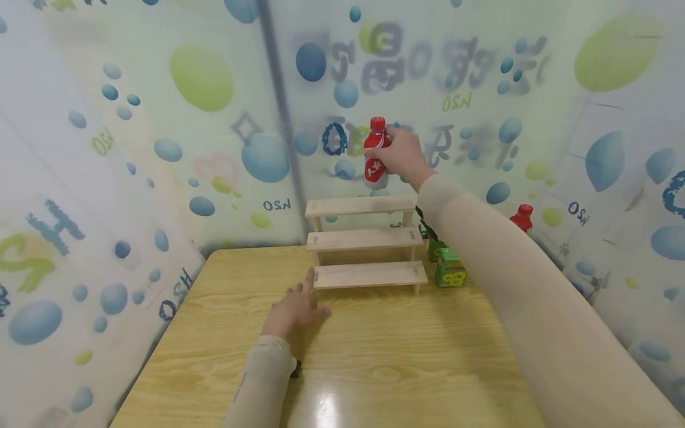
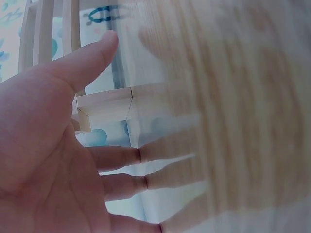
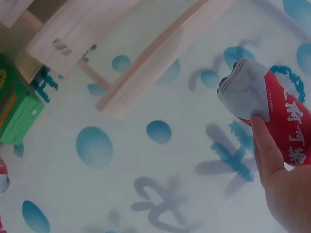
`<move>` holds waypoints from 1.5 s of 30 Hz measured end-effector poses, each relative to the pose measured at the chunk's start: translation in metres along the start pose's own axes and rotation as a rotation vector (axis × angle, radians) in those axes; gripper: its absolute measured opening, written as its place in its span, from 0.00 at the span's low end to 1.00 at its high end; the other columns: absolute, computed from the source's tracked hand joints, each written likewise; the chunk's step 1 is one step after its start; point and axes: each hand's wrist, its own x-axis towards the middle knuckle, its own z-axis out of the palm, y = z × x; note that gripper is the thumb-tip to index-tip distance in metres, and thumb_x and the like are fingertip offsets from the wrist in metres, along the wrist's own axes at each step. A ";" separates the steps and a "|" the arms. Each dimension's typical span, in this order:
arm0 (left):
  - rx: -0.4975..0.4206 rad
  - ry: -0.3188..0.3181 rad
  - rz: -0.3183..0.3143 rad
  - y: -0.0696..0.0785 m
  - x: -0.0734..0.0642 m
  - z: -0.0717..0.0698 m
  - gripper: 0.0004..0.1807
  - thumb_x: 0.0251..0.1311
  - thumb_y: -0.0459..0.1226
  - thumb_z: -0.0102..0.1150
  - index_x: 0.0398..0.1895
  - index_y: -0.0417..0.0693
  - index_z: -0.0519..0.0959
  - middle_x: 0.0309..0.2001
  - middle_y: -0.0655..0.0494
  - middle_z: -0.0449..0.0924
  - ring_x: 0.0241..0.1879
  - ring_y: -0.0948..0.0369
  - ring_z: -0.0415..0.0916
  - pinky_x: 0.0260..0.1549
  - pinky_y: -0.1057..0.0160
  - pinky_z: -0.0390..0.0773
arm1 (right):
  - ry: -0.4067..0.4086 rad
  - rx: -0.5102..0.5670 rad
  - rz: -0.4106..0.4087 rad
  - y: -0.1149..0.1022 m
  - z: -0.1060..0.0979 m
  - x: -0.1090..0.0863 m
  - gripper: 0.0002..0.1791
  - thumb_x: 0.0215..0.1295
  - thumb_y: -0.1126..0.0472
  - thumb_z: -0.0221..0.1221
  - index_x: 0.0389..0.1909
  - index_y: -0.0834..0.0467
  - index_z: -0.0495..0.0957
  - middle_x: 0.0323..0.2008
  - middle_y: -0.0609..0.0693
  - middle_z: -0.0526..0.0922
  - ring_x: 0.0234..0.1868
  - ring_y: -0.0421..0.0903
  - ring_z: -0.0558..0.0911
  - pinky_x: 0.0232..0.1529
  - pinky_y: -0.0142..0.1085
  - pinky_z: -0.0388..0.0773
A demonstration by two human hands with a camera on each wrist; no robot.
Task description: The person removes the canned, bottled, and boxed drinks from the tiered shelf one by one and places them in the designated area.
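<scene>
My right hand [image 1: 401, 156] grips a red-capped plastic bottle [image 1: 376, 166] with a red label and white lettering, held upright in the air above a three-step wooden rack [image 1: 369, 274]. In the right wrist view the same bottle [image 3: 286, 116] shows its clear base and part of its label, fingers against its side. My left hand [image 1: 294, 306] rests on the table by the rack's front left corner, one finger reaching to the lowest step. From the left wrist view, the left palm [image 2: 43, 165] faces the rack, fingers extended with fingertips on the tabletop and nothing held.
Right of the rack stands a green box [image 1: 451, 268] with yellow flower shapes, another green box partly behind it. Another red-capped bottle [image 1: 521, 218] shows beyond my right forearm. Patterned curtains [image 1: 214, 148] enclose the wooden table [image 1: 385, 362] at the back and sides.
</scene>
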 end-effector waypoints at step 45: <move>-0.015 -0.006 0.009 -0.003 0.000 0.002 0.65 0.66 0.65 0.65 0.88 0.63 0.28 0.85 0.35 0.49 0.83 0.30 0.49 0.71 0.16 0.55 | 0.153 -0.053 0.299 0.235 -0.190 -0.071 0.56 0.74 0.35 0.58 0.85 0.67 0.45 0.78 0.78 0.58 0.72 0.78 0.69 0.49 0.55 0.89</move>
